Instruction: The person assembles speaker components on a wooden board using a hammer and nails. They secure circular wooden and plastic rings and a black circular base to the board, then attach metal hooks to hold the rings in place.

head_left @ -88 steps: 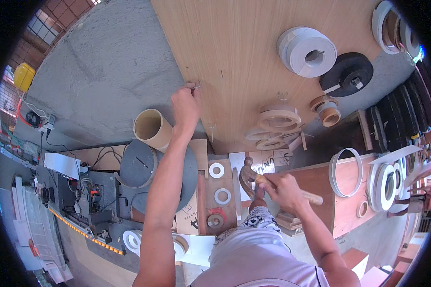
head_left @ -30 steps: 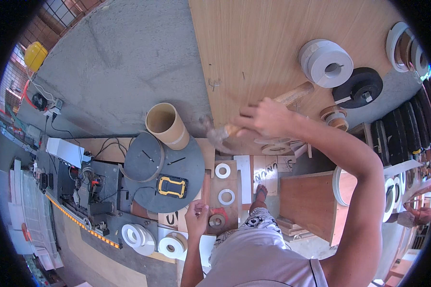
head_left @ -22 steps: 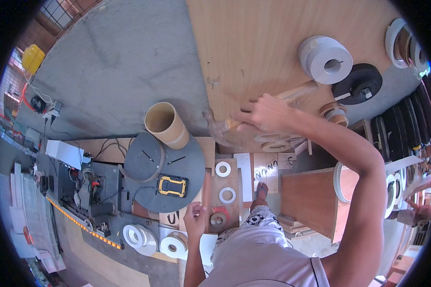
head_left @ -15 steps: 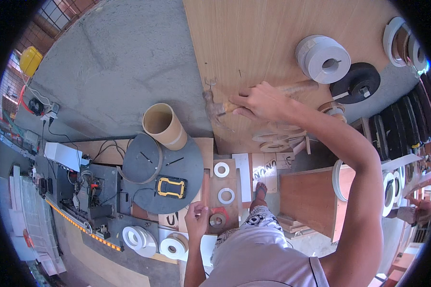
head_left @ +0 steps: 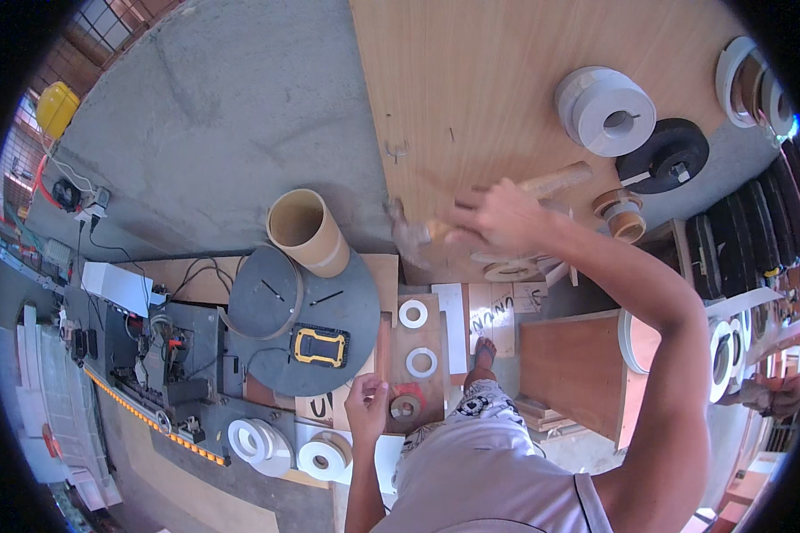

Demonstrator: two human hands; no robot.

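My right hand [head_left: 505, 218] is closed round the wooden handle of a claw hammer [head_left: 556, 180], blurred by motion at the fingers. The hammer's metal head [head_left: 409, 235] is also smeared, near the left edge of an upright wood-grain board [head_left: 489, 80]. A bent metal hook [head_left: 397, 151] juts from the board above the head, and a thin nail [head_left: 452, 134] sits to its right. Low by the bench, my left hand [head_left: 366, 409] is held up with its fingers curled together; whatever they hold, if anything, is hidden. A red-edged tape roll [head_left: 406, 404] lies beside it.
White edging rolls [head_left: 606, 111] and a black reel [head_left: 662, 155] hang on the board. At left, a round grey table [head_left: 356, 311] carries a cardboard tube [head_left: 316, 233] and a yellow-black device [head_left: 319, 346], beside a machine [head_left: 164, 355]. A wooden box [head_left: 569, 369] stands at right.
My right hand and the hammer have moved down, the hammer's head dropping away from the hook. My left hand stays nearly where it was.
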